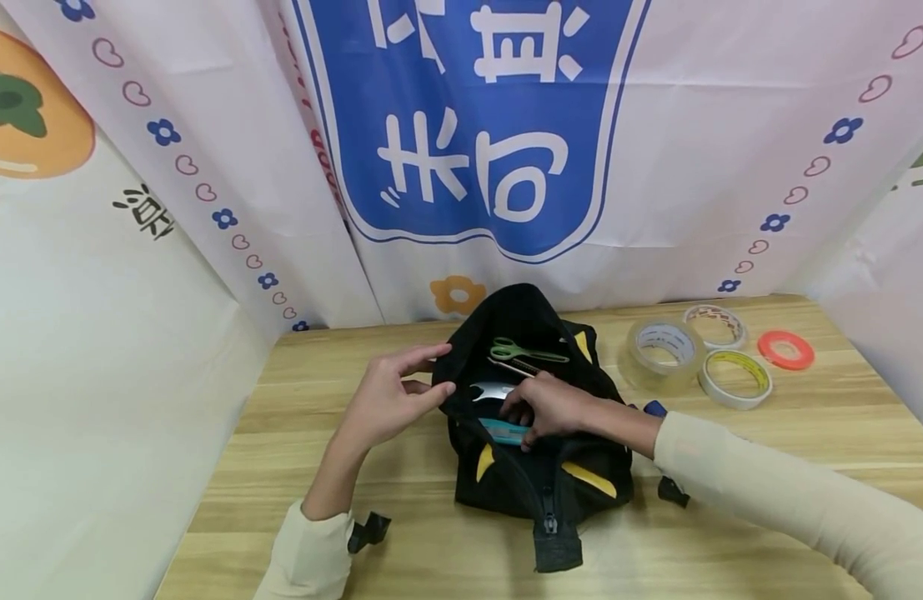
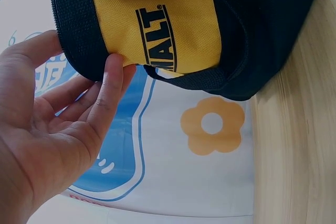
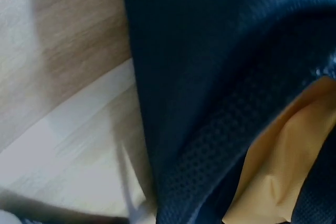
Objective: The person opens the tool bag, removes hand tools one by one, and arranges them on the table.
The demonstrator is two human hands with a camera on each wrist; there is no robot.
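A black tool bag (image 1: pixel 499 492) with yellow patches stands unzipped on the table. My left hand (image 1: pixel 389 400) pinches the left edge of its mouth; in the left wrist view, the left hand (image 2: pixel 63 114) has thumb and fingers on the black zipper edge. The right hand (image 1: pixel 554 406) reaches inside, thumb and fingers around one end of a teal utility knife (image 1: pixel 499 430). Behind it in the bag are green-handled scissors (image 1: pixel 509 350), a thin pencil-like tool (image 1: pixel 514 367) and a shiny silver piece (image 1: pixel 491 391). The right wrist view shows only bag fabric (image 3: pixel 210 77) and table; that hand is hidden there.
Right of the bag lie a wide clear tape roll (image 1: pixel 659 383), a white tape roll (image 1: pixel 734 398), another pale roll (image 1: pixel 740 329) and a red-orange roll (image 1: pixel 786 350). A printed cloth (image 1: pixel 671 200) hangs behind the wooden table (image 1: pixel 296 433). Black straps (image 1: pixel 371 530) lie beside the bag.
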